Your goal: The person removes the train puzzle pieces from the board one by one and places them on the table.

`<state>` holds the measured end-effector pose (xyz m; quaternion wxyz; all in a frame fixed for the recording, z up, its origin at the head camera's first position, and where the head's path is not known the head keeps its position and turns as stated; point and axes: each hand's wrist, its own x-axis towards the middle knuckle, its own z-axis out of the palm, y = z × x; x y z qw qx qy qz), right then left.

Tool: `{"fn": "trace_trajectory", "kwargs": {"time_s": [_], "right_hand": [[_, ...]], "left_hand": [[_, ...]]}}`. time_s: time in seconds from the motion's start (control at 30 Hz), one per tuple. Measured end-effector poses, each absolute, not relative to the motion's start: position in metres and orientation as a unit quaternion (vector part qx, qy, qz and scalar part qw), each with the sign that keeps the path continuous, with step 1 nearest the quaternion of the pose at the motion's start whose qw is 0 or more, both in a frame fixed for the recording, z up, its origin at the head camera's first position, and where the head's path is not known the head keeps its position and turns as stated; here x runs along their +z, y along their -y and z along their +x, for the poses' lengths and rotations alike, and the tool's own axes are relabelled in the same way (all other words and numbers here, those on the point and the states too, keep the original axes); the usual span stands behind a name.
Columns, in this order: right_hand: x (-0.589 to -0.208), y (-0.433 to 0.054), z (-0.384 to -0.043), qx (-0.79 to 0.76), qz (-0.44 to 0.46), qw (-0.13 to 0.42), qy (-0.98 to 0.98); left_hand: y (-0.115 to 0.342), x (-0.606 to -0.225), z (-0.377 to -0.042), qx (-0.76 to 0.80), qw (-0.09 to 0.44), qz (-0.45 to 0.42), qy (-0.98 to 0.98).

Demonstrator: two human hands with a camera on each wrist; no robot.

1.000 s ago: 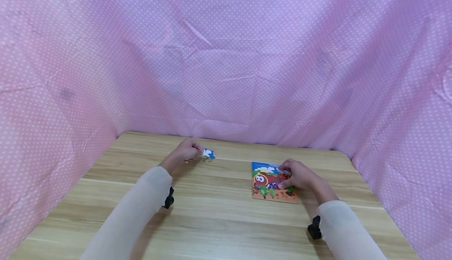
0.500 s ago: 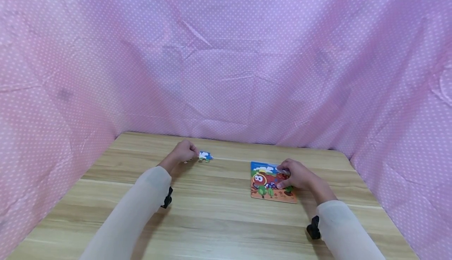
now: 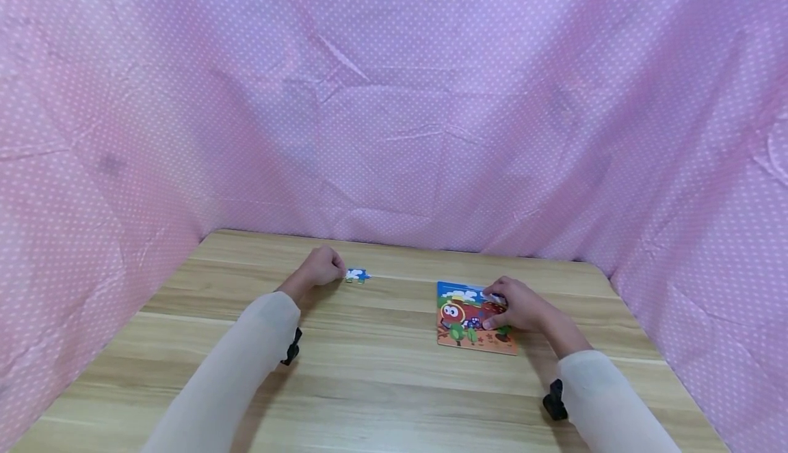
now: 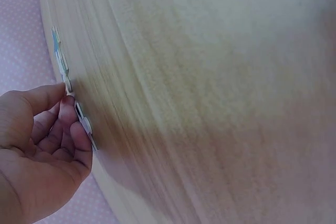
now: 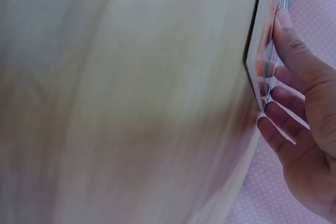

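My left hand [image 3: 323,266] is at the far left of the table, thumb and index finger pinching the edge of a blue and white jigsaw piece [image 3: 356,276]. In the left wrist view this jigsaw piece [image 4: 60,56] appears nearly edge-on, and a second jigsaw piece [image 4: 86,124] lies beside the curled lower fingers. My right hand [image 3: 516,304] rests on the right side of a square jigsaw puzzle [image 3: 458,337], which shows a red big-eyed cartoon creature under a blue sky. Its thumb and fingers are spread over the puzzle and hide part of the picture.
The wooden table [image 3: 369,384] extends on all sides of the puzzle. Pink dotted cloth [image 3: 394,131] hangs behind the table and along both sides. Each sleeved wrist carries a black camera mount [image 3: 555,400].
My left hand has moved slightly left and nearer, and the blue and white jigsaw piece has shifted and turned with it. The right hand stays on the jigsaw puzzle.
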<state>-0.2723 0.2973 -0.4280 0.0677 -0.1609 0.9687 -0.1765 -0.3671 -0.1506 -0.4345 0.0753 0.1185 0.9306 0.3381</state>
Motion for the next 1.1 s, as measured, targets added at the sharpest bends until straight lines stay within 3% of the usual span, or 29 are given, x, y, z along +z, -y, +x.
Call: {"fn": "trace_trajectory", "kwargs": {"time_s": [0.43,1.1], "right_hand": [[-0.432,-0.304,-0.274,-0.178,-0.181,0.052,-0.966],[-0.439,-0.308,-0.275,-0.196,-0.161,0.041,-0.967]], "left_hand": [[0.114,-0.425,-0.361,0.37,0.048,0.162,-0.914],[-0.004,-0.431,-0.335,0.438,0.101,0.222,-0.865]]}}
